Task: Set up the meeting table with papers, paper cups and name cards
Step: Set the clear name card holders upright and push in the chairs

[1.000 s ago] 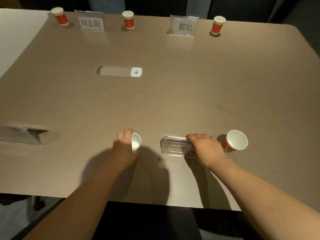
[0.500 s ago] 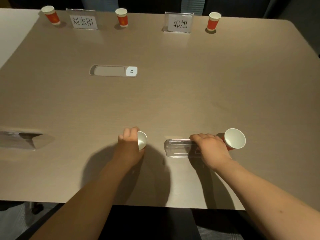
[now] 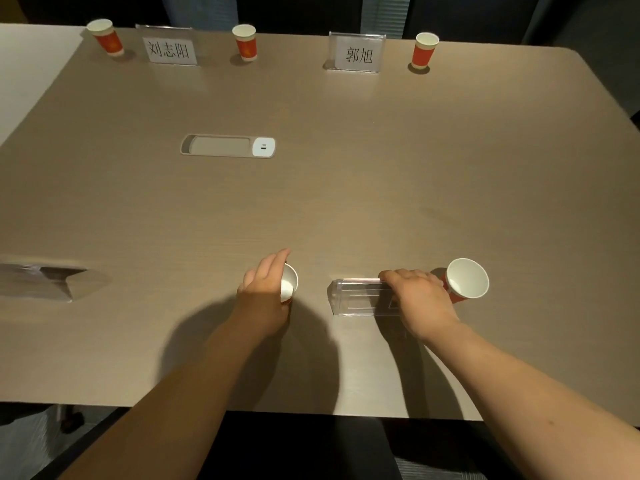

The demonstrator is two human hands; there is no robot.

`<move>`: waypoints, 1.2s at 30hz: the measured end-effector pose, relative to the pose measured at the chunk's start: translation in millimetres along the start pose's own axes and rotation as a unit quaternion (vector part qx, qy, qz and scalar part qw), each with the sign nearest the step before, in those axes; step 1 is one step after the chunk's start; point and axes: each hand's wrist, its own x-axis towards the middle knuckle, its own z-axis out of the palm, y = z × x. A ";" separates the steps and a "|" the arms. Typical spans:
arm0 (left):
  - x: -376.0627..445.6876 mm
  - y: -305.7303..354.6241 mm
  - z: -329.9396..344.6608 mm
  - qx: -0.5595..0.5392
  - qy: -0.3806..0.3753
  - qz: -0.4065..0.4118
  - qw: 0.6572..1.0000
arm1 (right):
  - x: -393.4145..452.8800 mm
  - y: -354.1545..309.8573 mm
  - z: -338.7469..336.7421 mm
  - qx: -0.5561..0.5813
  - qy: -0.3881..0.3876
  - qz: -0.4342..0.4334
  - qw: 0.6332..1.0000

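Near the front edge of the brown meeting table (image 3: 381,174), my left hand (image 3: 265,289) lies against the left side of a red paper cup (image 3: 289,282), fingers stretched forward past its rim. My right hand (image 3: 415,299) grips the top right edge of a clear name card holder (image 3: 356,297) standing on the table. Just right of that hand stands a second red paper cup (image 3: 467,278), its white inside facing me. Along the far edge stand two printed name cards (image 3: 169,48) (image 3: 358,55) and three red cups (image 3: 105,36) (image 3: 245,41) (image 3: 424,50).
Another clear holder (image 3: 38,282) lies at the left edge of the table. A cable port with a white socket cover (image 3: 227,146) is set into the middle left. A white surface (image 3: 27,60) adjoins the table at far left. Dark chairs stand beyond the far edge.
My left hand's fingers, curled round the cup before, have straightened out along its side. My right hand stays on the name card holder. The view has shifted slightly.
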 end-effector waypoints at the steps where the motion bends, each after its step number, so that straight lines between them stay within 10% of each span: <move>1: -1.3 1.8 -0.9 0.015 0.002 -0.014 1.000 | 0.3 0.1 0.7 -0.001 -0.001 0.002 1.000; 9: -16.3 27.0 -17.3 0.084 -0.002 -0.011 0.996 | -2.1 5.0 0.8 0.007 -0.003 -0.001 1.000; 20: -61.0 127.0 52.3 0.093 0.006 0.296 0.951 | -101.1 48.2 -2.9 0.070 0.027 0.000 0.997; 36: -0.7 237.6 81.6 0.161 -0.029 0.055 0.985 | -16.6 161.7 -20.9 0.039 -0.032 -0.055 0.997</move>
